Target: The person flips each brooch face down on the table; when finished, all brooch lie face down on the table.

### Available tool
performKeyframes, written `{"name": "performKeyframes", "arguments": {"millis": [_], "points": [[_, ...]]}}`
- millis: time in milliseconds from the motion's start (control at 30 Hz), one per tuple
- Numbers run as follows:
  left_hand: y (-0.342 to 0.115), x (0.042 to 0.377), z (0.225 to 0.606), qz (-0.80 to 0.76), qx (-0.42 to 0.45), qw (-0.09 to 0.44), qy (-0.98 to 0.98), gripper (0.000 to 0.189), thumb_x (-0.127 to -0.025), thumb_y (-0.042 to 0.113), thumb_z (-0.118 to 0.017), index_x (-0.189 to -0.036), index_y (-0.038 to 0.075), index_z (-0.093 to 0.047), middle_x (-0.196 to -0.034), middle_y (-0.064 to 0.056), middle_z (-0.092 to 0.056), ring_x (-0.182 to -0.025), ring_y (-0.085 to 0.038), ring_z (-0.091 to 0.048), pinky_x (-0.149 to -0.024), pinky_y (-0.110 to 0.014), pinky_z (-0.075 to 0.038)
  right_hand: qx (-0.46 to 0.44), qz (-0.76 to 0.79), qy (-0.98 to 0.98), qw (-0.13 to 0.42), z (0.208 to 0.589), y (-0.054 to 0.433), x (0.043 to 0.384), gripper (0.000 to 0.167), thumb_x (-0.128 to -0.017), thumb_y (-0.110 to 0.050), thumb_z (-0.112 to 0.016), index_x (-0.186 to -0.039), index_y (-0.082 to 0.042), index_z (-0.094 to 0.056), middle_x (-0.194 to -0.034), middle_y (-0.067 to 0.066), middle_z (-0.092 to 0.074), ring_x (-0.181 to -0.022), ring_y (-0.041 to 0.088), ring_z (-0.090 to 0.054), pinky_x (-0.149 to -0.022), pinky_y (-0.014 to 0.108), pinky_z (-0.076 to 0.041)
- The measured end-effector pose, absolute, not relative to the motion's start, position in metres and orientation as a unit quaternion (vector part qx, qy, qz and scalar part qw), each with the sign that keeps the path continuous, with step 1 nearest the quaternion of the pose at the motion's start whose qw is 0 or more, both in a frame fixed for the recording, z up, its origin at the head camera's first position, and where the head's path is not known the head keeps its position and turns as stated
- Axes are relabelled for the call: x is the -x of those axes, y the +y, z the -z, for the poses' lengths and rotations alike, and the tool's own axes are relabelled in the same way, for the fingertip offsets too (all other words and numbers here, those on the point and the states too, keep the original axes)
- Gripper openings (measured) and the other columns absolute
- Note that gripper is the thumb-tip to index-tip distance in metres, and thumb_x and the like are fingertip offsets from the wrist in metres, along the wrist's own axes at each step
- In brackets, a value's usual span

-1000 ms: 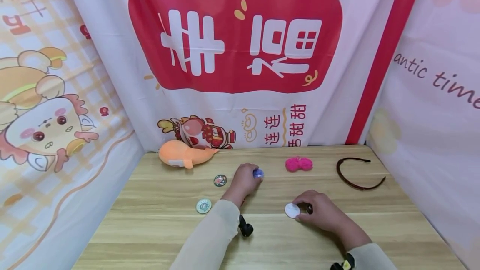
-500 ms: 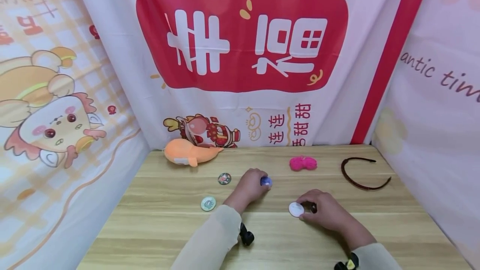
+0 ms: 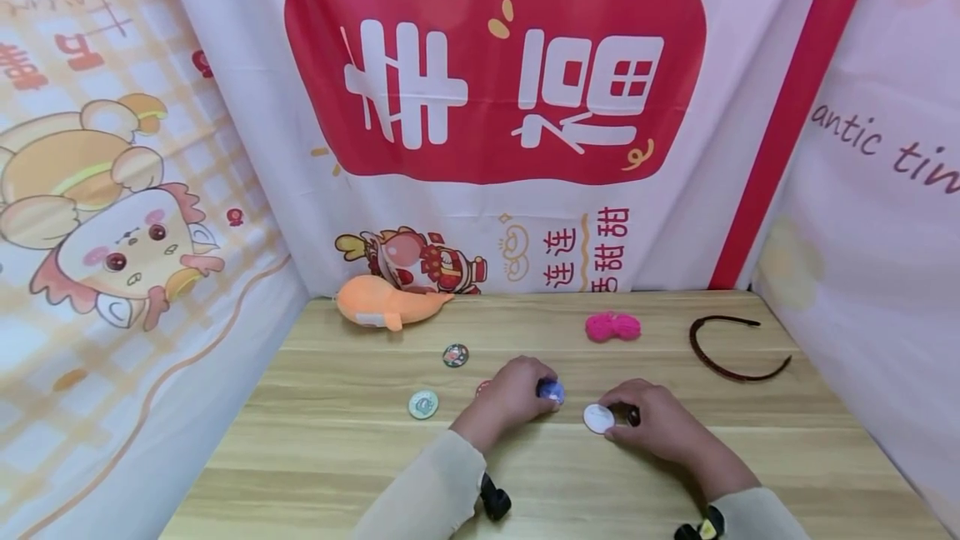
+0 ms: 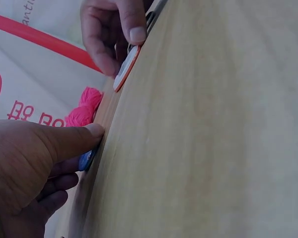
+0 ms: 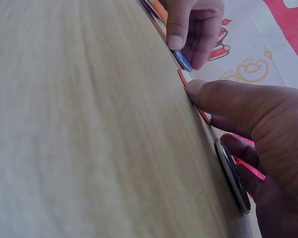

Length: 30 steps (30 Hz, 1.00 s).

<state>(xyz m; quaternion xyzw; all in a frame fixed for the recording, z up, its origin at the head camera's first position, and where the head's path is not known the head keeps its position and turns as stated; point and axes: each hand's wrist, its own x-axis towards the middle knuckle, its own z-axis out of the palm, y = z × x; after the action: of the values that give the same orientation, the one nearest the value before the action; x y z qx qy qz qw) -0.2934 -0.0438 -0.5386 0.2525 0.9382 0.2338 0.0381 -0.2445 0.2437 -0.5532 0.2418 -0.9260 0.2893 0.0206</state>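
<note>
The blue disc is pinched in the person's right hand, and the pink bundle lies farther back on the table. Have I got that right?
Not quite: it is the left hand that pinches the blue disc, as the head view shows. The pink bundle does lie farther back on the table.

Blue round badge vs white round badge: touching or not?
Apart. The head view shows a strip of bare wooden tabletop between the near edges of the blue round badge and the white round badge.
</note>
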Motion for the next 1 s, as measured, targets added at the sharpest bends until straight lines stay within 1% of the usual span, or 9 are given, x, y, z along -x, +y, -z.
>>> {"name": "performKeyframes", "arguments": {"millis": [100,200,400,567,733,933,1000], "points": [[-0.044,0.286,0.538,-0.234,-0.263,0.037,0.935,0.041,-0.092,0.034,-0.089,-0.128,0.017,-0.08,-0.12,0.003,-0.077,-0.113,-0.013,-0.067,-0.107,-0.033,-0.057,-0.244,-0.291,-0.925,0.023,0.553,0.244,0.245,0.036,-0.087,-0.038,-0.093,-0.12,-0.031,-0.08,-0.119,-0.015,-0.074,-0.118,0.018,-0.068,-0.107,0.05,-0.057],[-0.045,0.278,0.54,-0.231,-0.276,0.034,0.932,0.041,-0.092,0.035,-0.089,-0.129,0.019,-0.08,-0.121,0.005,-0.077,-0.115,-0.011,-0.067,-0.108,-0.032,-0.056,-0.241,-0.291,-0.926,0.023,0.554,0.243,0.245,0.036,-0.087,-0.038,-0.093,-0.12,-0.031,-0.08,-0.119,-0.014,-0.074,-0.118,0.018,-0.068,-0.107,0.05,-0.057],[-0.046,0.266,0.547,-0.223,-0.309,0.009,0.924,0.042,-0.091,0.036,-0.09,-0.128,0.019,-0.08,-0.12,0.007,-0.079,-0.114,-0.01,-0.068,-0.108,-0.03,-0.056,-0.241,-0.29,-0.926,0.028,0.553,0.243,0.243,0.035,-0.087,-0.037,-0.094,-0.118,-0.031,-0.08,-0.118,-0.015,-0.075,-0.117,0.017,-0.069,-0.106,0.049,-0.058],[-0.048,0.26,0.551,-0.218,-0.313,-0.001,0.924,0.042,-0.091,0.038,-0.089,-0.128,0.022,-0.08,-0.12,0.009,-0.079,-0.114,-0.009,-0.068,-0.106,-0.03,-0.056,-0.248,-0.285,-0.925,0.033,0.553,0.244,0.244,0.035,-0.087,-0.036,-0.094,-0.118,-0.031,-0.08,-0.117,-0.015,-0.074,-0.117,0.017,-0.069,-0.105,0.048,-0.059],[-0.049,0.256,0.551,-0.226,-0.313,-0.005,0.923,0.043,-0.091,0.038,-0.089,-0.13,0.021,-0.079,-0.124,0.008,-0.078,-0.119,-0.011,-0.068,-0.109,-0.03,-0.056,-0.247,-0.279,-0.927,0.036,0.553,0.245,0.244,0.035,-0.086,-0.035,-0.094,-0.118,-0.031,-0.08,-0.117,-0.015,-0.074,-0.116,0.017,-0.069,-0.105,0.049,-0.059],[-0.051,0.253,0.55,-0.23,-0.319,-0.019,0.919,0.045,-0.09,0.037,-0.091,-0.129,0.019,-0.079,-0.123,0.006,-0.079,-0.118,-0.011,-0.068,-0.108,-0.03,-0.056,-0.251,-0.28,-0.926,0.039,0.553,0.243,0.243,0.036,-0.085,-0.034,-0.095,-0.119,-0.03,-0.08,-0.118,-0.014,-0.075,-0.117,0.018,-0.069,-0.106,0.05,-0.058],[-0.053,0.251,0.55,-0.238,-0.316,-0.015,0.918,0.043,-0.09,0.036,-0.09,-0.128,0.019,-0.079,-0.123,0.006,-0.078,-0.118,-0.01,-0.067,-0.109,-0.029,-0.056,-0.248,-0.282,-0.926,0.035,0.552,0.242,0.243,0.037,-0.086,-0.035,-0.094,-0.119,-0.03,-0.08,-0.118,-0.013,-0.075,-0.117,0.019,-0.069,-0.106,0.051,-0.058]]}}
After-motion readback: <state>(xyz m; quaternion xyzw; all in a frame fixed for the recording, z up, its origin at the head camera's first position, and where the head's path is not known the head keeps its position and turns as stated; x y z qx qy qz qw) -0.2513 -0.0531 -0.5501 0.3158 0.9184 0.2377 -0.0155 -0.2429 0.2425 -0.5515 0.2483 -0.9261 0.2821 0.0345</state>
